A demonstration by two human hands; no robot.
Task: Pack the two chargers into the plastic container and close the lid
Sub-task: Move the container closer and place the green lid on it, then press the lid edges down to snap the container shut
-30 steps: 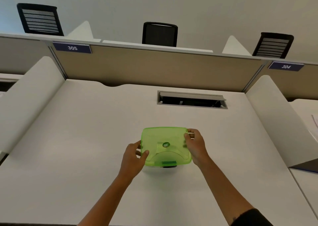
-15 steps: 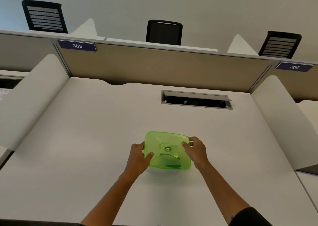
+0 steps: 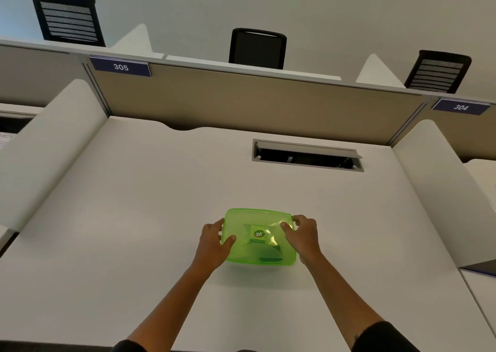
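Container [image 3: 259,237] btwn both hands (fingers [image 3: 286,227] curled)

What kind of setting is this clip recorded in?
Most likely an open-plan office: a white desk walled by a partition carrying numbered seat labels, with mesh office chairs beyond it.

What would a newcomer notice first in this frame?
The bright green container stands out, lid on, near the front middle of the white desk. The left hand and right hand grip its two sides. Behind it, an open cable hatch is set in the desk, with signs 305 and 304 on the partition.
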